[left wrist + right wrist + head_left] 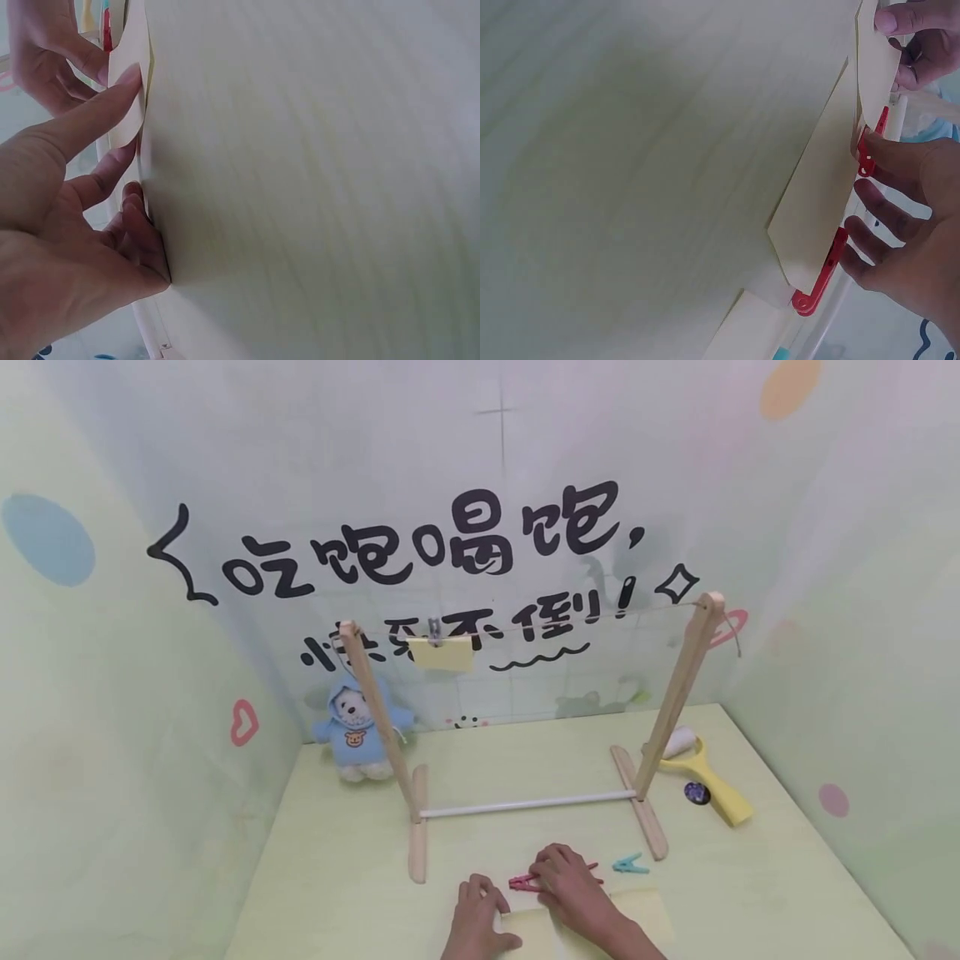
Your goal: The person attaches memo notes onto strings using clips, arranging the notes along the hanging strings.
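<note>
My left hand (477,917) pinches a pale yellow paper note (129,94) by its edge, thumb on the near face and fingers behind. Beside it, my right hand (573,885) bends over the table, its thumb and forefinger on a red clothespin (865,161) at the note's corner; the hand partly hides this contact. Below the other right fingers lies a second red clothespin (821,277), along the edge of another yellow note (814,195). A turquoise clothespin (631,863) lies just right of the hand, above a further note (654,910).
Behind the hands stands a wooden frame (678,693) with a white crossbar (525,804) and a string, where a clothespin (434,632) holds a yellow note (442,655). A blue-clad plush toy (352,735) sits left; a yellow-handled roller (712,785) and dark round object (697,792) lie right.
</note>
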A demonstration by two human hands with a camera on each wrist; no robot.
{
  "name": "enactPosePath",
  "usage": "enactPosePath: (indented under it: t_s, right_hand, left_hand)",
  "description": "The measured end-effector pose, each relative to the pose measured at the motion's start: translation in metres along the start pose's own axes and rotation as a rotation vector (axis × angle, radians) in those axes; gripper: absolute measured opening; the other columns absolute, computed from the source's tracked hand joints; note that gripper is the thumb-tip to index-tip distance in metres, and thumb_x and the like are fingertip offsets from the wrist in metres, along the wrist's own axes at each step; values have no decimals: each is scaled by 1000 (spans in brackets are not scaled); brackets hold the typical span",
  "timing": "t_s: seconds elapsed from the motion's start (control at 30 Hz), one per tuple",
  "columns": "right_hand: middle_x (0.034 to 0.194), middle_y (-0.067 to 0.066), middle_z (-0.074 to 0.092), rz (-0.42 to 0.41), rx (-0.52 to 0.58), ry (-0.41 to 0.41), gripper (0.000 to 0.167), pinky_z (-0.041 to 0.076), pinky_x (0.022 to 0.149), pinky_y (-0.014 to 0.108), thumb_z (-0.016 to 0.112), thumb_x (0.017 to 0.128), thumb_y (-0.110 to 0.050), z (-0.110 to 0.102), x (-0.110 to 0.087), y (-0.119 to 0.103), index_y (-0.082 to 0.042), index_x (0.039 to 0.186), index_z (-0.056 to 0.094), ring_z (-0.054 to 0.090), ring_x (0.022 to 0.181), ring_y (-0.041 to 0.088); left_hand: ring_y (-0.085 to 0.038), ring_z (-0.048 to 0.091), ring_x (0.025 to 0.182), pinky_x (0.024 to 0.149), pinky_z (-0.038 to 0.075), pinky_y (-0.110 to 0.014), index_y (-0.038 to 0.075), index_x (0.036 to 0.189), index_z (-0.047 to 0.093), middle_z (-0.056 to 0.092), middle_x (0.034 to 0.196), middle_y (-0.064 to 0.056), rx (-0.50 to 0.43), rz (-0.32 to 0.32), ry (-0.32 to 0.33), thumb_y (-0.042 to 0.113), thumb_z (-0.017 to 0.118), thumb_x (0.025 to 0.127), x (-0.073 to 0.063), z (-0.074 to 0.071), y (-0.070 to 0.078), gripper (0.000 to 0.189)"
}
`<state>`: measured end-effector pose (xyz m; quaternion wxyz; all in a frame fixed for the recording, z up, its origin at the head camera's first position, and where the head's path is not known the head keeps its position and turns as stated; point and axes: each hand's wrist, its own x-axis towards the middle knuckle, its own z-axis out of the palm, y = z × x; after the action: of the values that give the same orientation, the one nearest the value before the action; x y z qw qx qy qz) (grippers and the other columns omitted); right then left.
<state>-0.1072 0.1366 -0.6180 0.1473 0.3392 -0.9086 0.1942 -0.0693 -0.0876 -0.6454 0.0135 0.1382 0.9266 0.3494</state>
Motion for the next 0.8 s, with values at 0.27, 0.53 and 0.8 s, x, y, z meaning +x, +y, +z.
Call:
enactPosePath:
  t_s: [0.27,0.53,0.8]
  right_hand:
    - [110,0,68,-6,-49,81,31,57,90,54,96,74,-10,8,-3,3,-13,98,76,63,109,27]
    - [109,-1,67,3,-49,137,30,55,89,52,93,74,-6,9,-6,7,-14,97,75,63,107,27]
    - [110,0,71,34,7,123,28,56,92,52,93,82,-13,7,-5,3,-11,105,77,66,108,27]
  left_hand:
    - [-14,36,100,80,44,-28,14,93,74,43,115,3,2,-9,-38,28,101,75,0,-10,7,35]
    - [-15,37,99,84,42,-31,8,98,73,45,114,0,-40,-17,-27,24,94,86,2,-5,7,28]
    - [-13,39,104,87,45,-32,5,102,67,46,116,-6,-144,55,49,19,81,98,-5,0,-9,21]
